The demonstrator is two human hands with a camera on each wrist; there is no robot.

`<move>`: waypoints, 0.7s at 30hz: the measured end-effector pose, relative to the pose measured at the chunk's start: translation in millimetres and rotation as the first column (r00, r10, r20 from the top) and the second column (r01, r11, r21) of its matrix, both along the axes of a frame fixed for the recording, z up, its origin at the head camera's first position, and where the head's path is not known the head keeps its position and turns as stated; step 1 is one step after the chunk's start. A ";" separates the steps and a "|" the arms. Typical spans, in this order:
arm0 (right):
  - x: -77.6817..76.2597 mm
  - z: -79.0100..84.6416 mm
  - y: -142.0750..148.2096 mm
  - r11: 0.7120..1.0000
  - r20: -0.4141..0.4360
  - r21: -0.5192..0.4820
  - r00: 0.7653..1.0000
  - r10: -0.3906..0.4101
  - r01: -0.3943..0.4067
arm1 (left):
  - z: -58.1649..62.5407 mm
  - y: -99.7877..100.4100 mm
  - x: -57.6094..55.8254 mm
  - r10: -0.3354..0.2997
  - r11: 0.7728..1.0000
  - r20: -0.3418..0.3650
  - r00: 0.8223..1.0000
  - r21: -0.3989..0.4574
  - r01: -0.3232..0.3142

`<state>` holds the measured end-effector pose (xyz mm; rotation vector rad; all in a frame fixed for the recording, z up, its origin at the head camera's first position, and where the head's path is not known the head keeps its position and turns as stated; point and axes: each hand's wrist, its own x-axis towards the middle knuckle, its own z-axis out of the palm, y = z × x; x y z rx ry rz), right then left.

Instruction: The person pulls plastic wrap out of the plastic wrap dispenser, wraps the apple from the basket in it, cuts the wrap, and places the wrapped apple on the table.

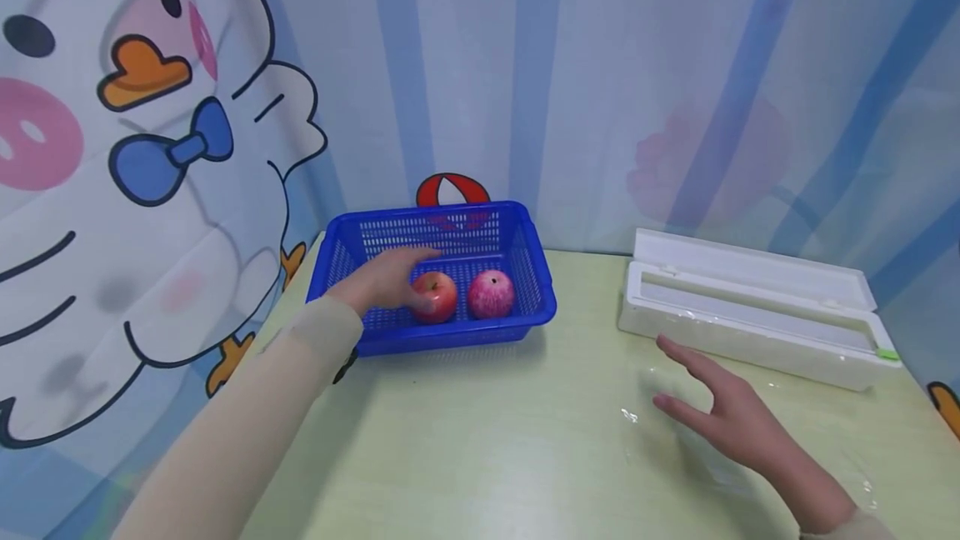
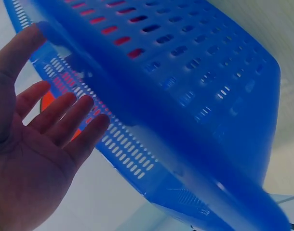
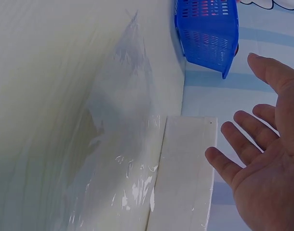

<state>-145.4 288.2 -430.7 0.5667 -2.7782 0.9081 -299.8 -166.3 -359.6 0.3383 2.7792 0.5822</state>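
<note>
Blue basket (image 1: 450,338): red apple (image 1: 442,292), pink apple (image 1: 492,296), neither out yet. Film (image 3: 120,91) already spread. Left hand (image 1: 384,280) at red apple, fingers loose; right hand (image 1: 735,419) loose, empty.

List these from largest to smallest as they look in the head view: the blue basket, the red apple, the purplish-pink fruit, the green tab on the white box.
1. Blue basket
2. Red apple and purplish-pink fruit: they look alike, so not ranked
3. Green tab
</note>
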 end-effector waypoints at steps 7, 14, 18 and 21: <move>1.7 -3.6 2.2 1.000 -0.009 -0.028 1.000 0.010 -0.010 | -6.6 2.8 -12.2 0.029 0.999 0.061 0.998 -0.035 -0.027; 3.9 -6.2 3.4 0.999 0.004 -0.036 1.000 0.000 0.000 | -10.4 2.7 -16.2 0.061 0.998 0.108 0.992 -0.037 -0.057; 6.0 -7.5 4.3 0.999 0.011 -0.031 1.000 -0.012 0.012 | -12.5 3.6 -17.9 0.079 0.997 0.139 0.987 -0.033 -0.075; 6.9 -8.3 5.1 0.999 0.018 -0.037 1.000 -0.012 0.013 | -15.3 4.5 -20.0 0.075 0.997 0.147 0.986 -0.046 -0.069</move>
